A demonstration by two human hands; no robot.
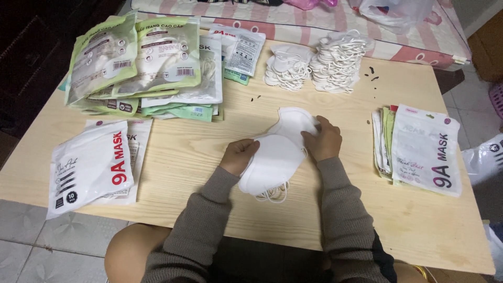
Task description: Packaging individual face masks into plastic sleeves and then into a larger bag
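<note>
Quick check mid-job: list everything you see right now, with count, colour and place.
held masks: small stack, white, table centre, in both hands
loose mask piles: two, white, far edge
green pouches: a pile, far left
white pouches: about two, near left
flat pouches: a stack, white on top, right
table: one, light wood
plastic bag: one, clear, on the bed behind
left hand: grips stack's left edge
right hand: grips stack's upper right

The left hand [238, 155] and the right hand [323, 139] hold a stack of white masks [275, 157] at both sides above the wooden table [199, 157]. Beyond this stack lie two piles of masks [319, 65]; right of it lie flat pouches [425, 149].
</note>
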